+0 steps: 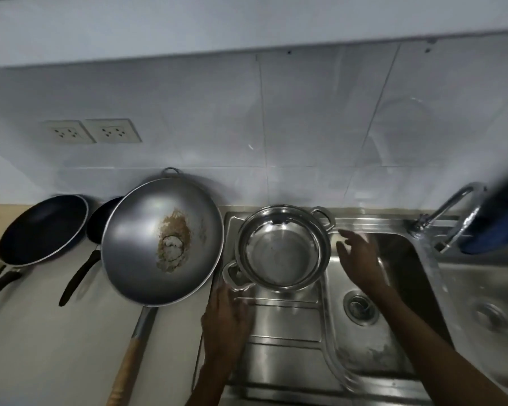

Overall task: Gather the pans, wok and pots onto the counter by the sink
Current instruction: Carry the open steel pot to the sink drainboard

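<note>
While the wok (162, 244) fills the centre-left of the frame beside two dark pans (43, 230) on the counter (41, 332), the steel pot (282, 247) sits at centre on the sink's drainboard (282, 323). Its two loop handles line up on a diagonal, lower left to upper right. The left hand (226, 317) lies just below the lower-left handle, perhaps touching it, fingers loosely curled around nothing. The right hand (359, 259), spread open and empty, hovers beside the upper-right rim.

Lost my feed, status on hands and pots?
Left hand open, near pot handle. Right hand open, beside pot. Pot on drainboard, wok adjacent. Nothing blocking.
</note>
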`<state>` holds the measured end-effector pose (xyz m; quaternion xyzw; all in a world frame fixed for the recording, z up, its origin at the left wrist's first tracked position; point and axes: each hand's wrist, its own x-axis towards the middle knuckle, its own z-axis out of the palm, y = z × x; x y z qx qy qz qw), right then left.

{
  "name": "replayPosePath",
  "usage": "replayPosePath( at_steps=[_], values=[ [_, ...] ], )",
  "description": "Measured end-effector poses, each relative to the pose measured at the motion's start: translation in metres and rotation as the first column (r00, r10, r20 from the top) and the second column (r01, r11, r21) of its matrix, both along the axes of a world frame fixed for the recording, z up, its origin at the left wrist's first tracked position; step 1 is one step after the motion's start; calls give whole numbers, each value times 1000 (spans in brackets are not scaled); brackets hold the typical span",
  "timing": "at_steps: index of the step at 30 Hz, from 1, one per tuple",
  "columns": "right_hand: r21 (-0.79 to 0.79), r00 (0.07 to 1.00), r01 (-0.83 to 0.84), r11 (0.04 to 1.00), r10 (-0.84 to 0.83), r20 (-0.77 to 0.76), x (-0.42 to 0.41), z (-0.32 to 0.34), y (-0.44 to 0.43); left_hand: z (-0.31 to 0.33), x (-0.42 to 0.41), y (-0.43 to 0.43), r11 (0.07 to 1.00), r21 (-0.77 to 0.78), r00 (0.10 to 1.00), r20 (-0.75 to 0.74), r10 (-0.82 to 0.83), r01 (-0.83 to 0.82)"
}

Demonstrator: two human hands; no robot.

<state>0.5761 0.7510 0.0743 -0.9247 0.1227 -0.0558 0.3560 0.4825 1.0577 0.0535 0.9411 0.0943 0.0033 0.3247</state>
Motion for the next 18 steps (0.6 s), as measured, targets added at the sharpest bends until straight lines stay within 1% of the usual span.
replayPosePath(
  at_steps=[3,5,7,9,13,15,18],
  values=[
    [-153,997,-80,985,80,-2,-58,-5,8,4,-14,-19,970,185,985,40,-168,158],
    [-232,992,-122,965,122,-16,-97,-9,6,3,-24,-38,935,243,961,32,-275,259],
    [-286,985,-167,944,173,-3,-129,-11,1,0,-33,-57,897,266,926,39,-376,353],
    [-336,982,-183,924,190,-14,-156,-12,-10,-6,-42,-78,845,290,879,27,-476,449],
    [-405,977,-210,890,201,-66,-210,-13,-41,-10,-67,-124,759,294,795,-5,-607,582],
    [-393,982,-191,900,172,-82,-240,-13,-67,-7,-82,-156,708,312,747,-8,-664,633],
    [-409,995,-99,907,76,-72,-286,-17,-115,-3,-106,-210,632,344,670,10,-742,694]
  ],
)
